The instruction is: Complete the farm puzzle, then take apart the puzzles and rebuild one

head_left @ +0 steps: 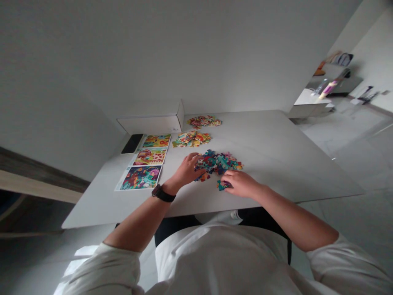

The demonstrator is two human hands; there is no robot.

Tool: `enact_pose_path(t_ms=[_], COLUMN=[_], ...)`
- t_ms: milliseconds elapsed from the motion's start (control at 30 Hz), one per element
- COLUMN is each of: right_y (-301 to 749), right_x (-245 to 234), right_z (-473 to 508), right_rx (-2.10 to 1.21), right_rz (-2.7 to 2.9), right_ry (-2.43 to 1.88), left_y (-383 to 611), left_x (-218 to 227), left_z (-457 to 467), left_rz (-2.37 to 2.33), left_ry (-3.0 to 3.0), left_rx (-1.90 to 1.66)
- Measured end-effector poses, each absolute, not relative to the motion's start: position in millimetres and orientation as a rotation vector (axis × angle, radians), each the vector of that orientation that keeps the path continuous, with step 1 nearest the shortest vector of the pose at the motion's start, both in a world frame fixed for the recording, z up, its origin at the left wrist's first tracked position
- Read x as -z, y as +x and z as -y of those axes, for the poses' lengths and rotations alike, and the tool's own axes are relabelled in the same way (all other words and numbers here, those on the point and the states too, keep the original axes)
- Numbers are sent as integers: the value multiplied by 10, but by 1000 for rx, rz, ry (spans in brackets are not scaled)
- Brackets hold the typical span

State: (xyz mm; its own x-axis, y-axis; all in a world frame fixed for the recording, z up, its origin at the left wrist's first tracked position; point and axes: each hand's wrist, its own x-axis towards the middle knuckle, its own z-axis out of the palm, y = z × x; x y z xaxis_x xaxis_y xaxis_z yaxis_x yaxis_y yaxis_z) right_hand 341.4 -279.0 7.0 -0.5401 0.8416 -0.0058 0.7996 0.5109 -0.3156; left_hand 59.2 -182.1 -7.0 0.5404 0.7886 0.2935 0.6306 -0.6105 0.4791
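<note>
A loose pile of jigsaw puzzle pieces (219, 162), mostly teal, dark blue and purple, lies on the white table in front of me. My left hand (187, 169) is at the pile's left edge, thumb and fingers spread apart around the nearest pieces. At the pile's near side, my right hand (240, 183) has its fingers curled down onto a teal puzzle piece (220, 186); the fingertips partly cover it. Left of my hands lie three printed picture sheets: a dark blue one (141, 178), a farm scene (149, 156) and a yellow-green one (156, 141).
Two more puzzle piles, a yellow-orange one (192, 139) and a red-and-cream one (204, 121), lie farther back. A white box (150, 124) stands against the wall. A black phone-like slab (132, 144) lies beside the sheets. The table's (276, 164) near edge is close to my body.
</note>
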Motion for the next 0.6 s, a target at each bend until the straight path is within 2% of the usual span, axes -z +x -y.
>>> enact_pose_path(t_ms=[133,267,433,600], right_y=[3457,3317,3309,3472], right_x=[-132,-164,-102,84], right_z=[2677,2370,1966,1803], right_rx=[-485,-303,-162,-233], right_rz=[2457,2315,2375,2533], right_ry=[-1234,-1220,-1310,-1302], left_y=[352,263,271,415], left_x=[161,267,340,355], left_z=[1965,1992,1974,1884], left_rz=[-1147,-1095,-1168,-1217], left_ry=[2558,2545,2580,2595], left_rx=[-598,-584,-623,-475])
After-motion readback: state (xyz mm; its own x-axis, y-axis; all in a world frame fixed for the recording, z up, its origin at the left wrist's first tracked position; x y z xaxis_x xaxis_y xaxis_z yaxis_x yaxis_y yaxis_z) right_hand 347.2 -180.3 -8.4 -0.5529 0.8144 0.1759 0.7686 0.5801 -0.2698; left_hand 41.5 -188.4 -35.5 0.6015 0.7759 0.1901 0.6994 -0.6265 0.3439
